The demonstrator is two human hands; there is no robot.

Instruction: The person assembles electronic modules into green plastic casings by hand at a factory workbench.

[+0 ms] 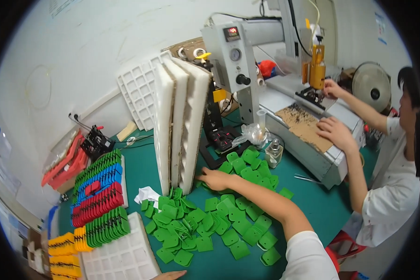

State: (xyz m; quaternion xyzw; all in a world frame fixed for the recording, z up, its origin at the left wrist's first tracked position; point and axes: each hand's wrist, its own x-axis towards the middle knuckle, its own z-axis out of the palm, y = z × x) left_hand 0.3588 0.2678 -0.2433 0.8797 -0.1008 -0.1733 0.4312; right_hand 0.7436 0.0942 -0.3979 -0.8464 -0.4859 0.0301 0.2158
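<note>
Here's the right hand (pixel 213 179), reaching in across the bench (pixel 308 205) to the foot of three white trays (pixel 179 126) standing on edge; the fingers are loosely bent, their tips right by the nearest tray, and whether they touch it or grip anything I can't tell. Down at the lower edge comes the left hand (pixel 171 275), mostly cut off, just a finger or so showing beside the flat white tray (pixel 121 254); how far those fingers are open, or what they hold, can't be told. Between the two hands, the green tags (pixel 240 249) lie in a loose heap, overlapping so much that many are half buried, and the forearm covers a strip of them. A crumpled white cloth (pixel 147 194) sits partly under the heap's left side. Over to the left, packed rows of coloured tags (pixel 98 200) run green, blue, red and yellow, the yellow rows (pixel 63 254) near the dark fisheye rim. Behind the standing trays, the black stand (pixel 214 107) is partly blocked from sight. Across on the right, a co-worker (pixel 392 182) has one hand at a machine (pixel 317 70), its fingertips hard to make out.
</note>
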